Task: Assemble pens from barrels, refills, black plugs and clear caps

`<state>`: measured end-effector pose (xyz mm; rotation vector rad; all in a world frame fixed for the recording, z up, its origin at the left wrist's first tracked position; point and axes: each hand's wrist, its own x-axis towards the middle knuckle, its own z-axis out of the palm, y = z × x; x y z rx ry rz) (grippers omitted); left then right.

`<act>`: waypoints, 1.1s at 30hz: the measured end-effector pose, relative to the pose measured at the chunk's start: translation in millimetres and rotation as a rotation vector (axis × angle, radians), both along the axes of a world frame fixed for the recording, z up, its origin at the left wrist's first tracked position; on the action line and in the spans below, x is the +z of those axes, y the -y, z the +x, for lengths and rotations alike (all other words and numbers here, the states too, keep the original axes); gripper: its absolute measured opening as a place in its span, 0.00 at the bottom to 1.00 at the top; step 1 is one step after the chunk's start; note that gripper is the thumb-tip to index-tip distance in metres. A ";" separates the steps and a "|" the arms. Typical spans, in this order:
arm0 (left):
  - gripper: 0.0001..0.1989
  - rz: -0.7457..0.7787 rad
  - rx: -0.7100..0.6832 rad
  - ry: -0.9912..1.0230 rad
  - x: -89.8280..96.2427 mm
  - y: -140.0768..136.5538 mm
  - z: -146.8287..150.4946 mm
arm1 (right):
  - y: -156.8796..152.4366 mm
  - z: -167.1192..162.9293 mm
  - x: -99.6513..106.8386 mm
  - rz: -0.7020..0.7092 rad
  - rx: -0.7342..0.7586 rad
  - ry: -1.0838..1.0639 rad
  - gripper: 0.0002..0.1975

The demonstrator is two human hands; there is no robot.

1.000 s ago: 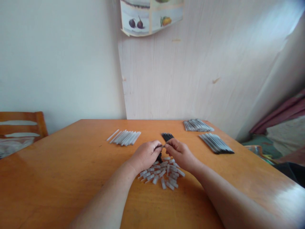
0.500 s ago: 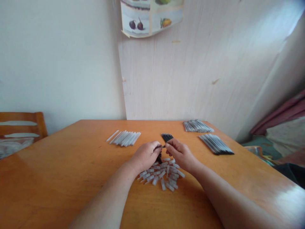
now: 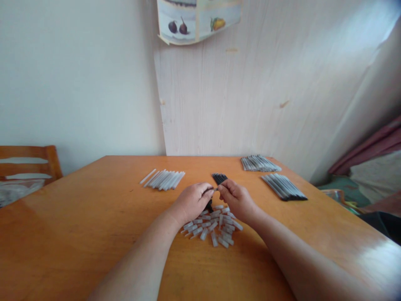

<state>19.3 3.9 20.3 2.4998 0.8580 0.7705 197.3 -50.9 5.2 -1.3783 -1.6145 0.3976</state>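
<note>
Fingertip to fingertip over the table's middle, my left hand (image 3: 196, 198) and my right hand (image 3: 235, 196) are both closed in a pinch. A small, thin greyish piece (image 3: 216, 189) spans the gap between them, mostly covered by the fingers, so its kind is unclear. Just below lies a small heap of black parts (image 3: 209, 205), partly hidden by my left hand. Around that heap spread many short translucent caps (image 3: 214, 226), like pen caps. Behind my right hand a row of thin black sticks (image 3: 219, 178) shows in part.
White translucent tubes (image 3: 165, 179) lie side by side at the left back. Two bundles of grey, black-ended pen-like sticks, a nearer one (image 3: 284, 187) and a farther one (image 3: 260, 163), rest at the right. A wooden chair (image 3: 53, 163) stands beyond the table's (image 3: 78, 234) left edge.
Both hands stay together with a slight shift of the fingers; the piece between them now looks lighter grey than the dark bit seen before. The view has tilted a little.
</note>
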 end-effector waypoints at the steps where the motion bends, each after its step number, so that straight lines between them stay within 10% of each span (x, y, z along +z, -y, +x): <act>1: 0.17 -0.002 0.014 -0.012 -0.1 -0.6 -0.5 | -0.1 1.0 0.2 0.008 -0.009 -0.008 0.14; 33: 0.14 0.024 0.056 -0.045 0.4 -0.8 -2.0 | -6.6 6.4 -2.3 -0.085 0.029 -0.413 0.18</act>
